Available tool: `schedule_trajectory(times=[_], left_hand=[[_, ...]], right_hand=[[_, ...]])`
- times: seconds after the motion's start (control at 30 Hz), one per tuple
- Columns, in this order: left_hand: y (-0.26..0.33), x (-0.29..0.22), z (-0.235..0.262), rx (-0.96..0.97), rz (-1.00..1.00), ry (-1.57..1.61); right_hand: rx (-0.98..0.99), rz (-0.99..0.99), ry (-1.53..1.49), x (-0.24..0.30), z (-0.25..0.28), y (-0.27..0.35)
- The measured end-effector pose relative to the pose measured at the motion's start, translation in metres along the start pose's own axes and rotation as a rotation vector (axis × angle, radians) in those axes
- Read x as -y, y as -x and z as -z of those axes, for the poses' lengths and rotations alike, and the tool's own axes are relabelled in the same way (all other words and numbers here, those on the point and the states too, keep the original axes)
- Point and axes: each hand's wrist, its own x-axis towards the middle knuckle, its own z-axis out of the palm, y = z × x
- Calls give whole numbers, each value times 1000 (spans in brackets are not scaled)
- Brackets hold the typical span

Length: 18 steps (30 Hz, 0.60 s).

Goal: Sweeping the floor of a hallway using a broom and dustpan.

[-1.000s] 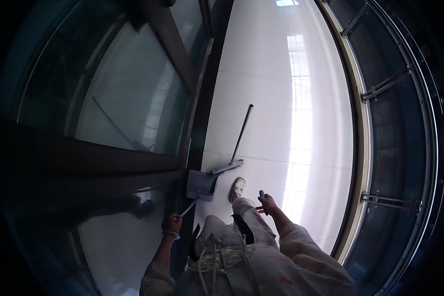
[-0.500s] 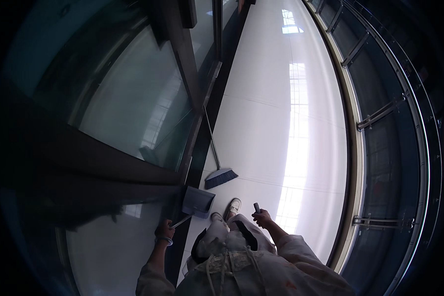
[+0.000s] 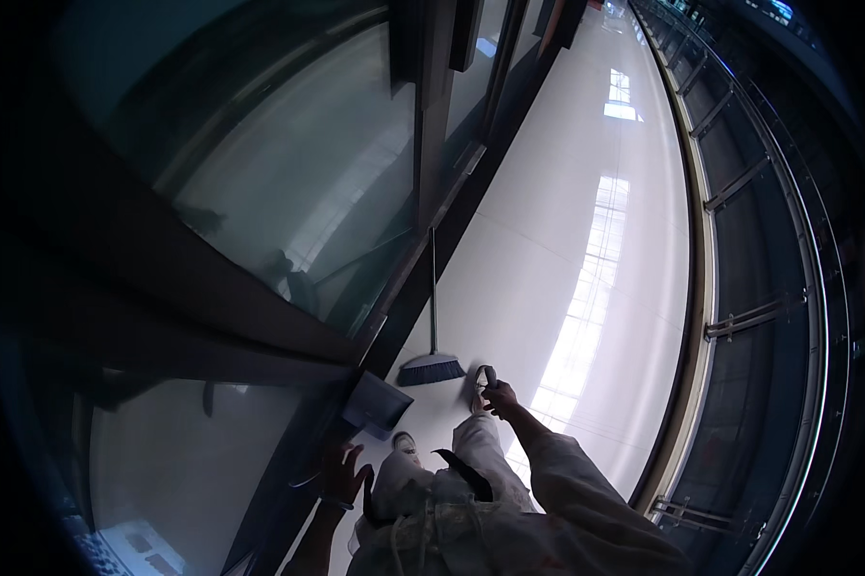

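Left hand: the left hand (image 3: 341,473) is seen low in the view, fingers spread wide apart, nothing gripped; a band is worn at the wrist.
Right hand: the right hand (image 3: 499,396) is closed around a small dark object (image 3: 489,375), held out in front of the body; what the object is cannot be told, as it is small and dim.
Dustpan: a grey dustpan (image 3: 379,402) is set on the floor against the base of the glass wall, just above the left hand and apart from it.
Broom: a broom (image 3: 432,365) is stood upright beside the dustpan, its bristle head on the floor, its thin handle leaned toward the dark frame; it is touched by neither hand.
Floor: a pale, glossy floor (image 3: 586,192) is lit by bright window reflections.
Glass wall: a glass wall (image 3: 298,182) with dark frames is seen at the left.
Railing: a curved railing (image 3: 740,317) is seen at the right.
Shoes: one shoe (image 3: 405,444) is seen below the dustpan, near the left hand.
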Motion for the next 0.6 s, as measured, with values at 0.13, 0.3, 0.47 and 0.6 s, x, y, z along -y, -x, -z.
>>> schedule_trajectory(times=[0.13,0.3,0.47,0.6], left_hand=[[12,-18,-90,541,122,118],[29,-49,-178,990,316,304],[-47,-94,-200,1012,518,298],[-102,-126,-228,1012,710,257]], right_hand=[[57,19,76,29,-5,-61],[181,-5,277,60,-8,-128],[124,243,700,45,4,-233],[122,267,724,58,-15,-287]])
